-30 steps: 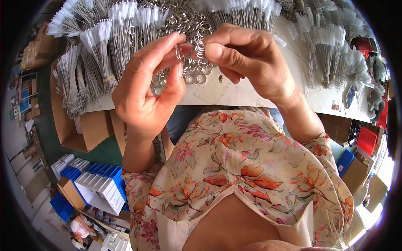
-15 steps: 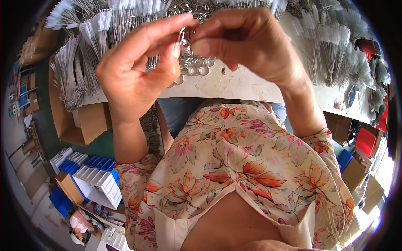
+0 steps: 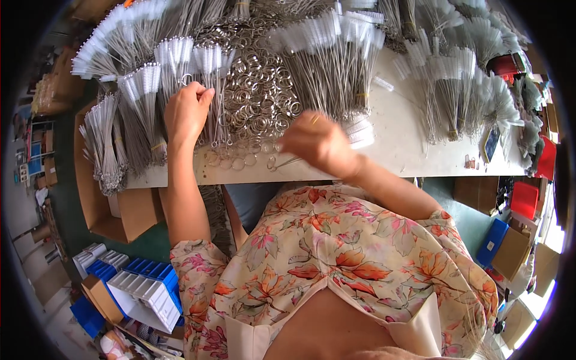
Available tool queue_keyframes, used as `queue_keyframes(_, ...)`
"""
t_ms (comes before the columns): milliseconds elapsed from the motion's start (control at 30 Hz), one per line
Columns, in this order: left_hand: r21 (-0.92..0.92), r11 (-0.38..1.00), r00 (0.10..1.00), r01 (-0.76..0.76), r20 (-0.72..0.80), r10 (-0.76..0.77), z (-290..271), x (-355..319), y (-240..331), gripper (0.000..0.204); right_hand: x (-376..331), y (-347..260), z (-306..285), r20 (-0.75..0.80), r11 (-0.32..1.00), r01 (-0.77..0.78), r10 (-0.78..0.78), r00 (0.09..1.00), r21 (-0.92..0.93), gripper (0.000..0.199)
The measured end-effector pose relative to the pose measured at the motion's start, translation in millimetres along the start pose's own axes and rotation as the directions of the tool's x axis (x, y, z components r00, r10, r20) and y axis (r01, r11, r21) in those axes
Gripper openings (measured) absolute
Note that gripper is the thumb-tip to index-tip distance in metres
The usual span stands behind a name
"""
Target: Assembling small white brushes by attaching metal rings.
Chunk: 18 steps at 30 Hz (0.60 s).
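Observation:
My left hand (image 3: 188,111) is over the bundles of small wire-handled brushes (image 3: 174,55) at the left, its fingers closed; whatever they hold is hidden. A metal ring (image 3: 186,78) lies on the brushes just beyond its fingertips. My right hand (image 3: 321,144), smeared by motion, is low over the table near its front edge. Beneath it a thin wire end with a loop (image 3: 272,162) sticks out, and blurred white bristles (image 3: 360,132) show past its far side; whether the fingers grip these I cannot tell. A large heap of split key rings (image 3: 255,87) lies between my hands.
More brush bundles (image 3: 336,66) stand beyond my right hand, with others (image 3: 459,84) farther right. Several loose rings (image 3: 237,162) lie along the front edge of the white table (image 3: 396,144). A cardboard box (image 3: 114,207) is on the left, above stacked blue and white bins (image 3: 144,294).
My hands have parted from the ring they held together close up. The left has gone to the brushes at the left; the right has dropped toward the table. The view takes in more table.

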State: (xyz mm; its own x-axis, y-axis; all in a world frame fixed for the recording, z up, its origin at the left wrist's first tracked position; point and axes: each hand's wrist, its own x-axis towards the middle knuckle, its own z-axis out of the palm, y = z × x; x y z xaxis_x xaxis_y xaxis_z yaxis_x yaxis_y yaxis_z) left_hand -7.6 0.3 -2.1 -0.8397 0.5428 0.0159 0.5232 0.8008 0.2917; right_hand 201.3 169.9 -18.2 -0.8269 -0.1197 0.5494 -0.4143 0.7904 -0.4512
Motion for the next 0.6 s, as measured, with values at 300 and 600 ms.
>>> queue_keyframes(300,-0.143,0.989,0.985,0.029,-0.163,-0.052,-1.5,-11.7,-0.1,0.021,65.6,75.6,-54.4,0.014,0.623,-0.688,0.745,0.667,-0.371,0.029)
queue_keyframes(600,-0.427,0.899,0.753,-0.094,-0.621,-0.216,-66.3,-3.7,-75.1,0.033,52.9,103.5,-63.5,0.097,0.670,-0.742,0.740,0.666,-0.017,0.023)
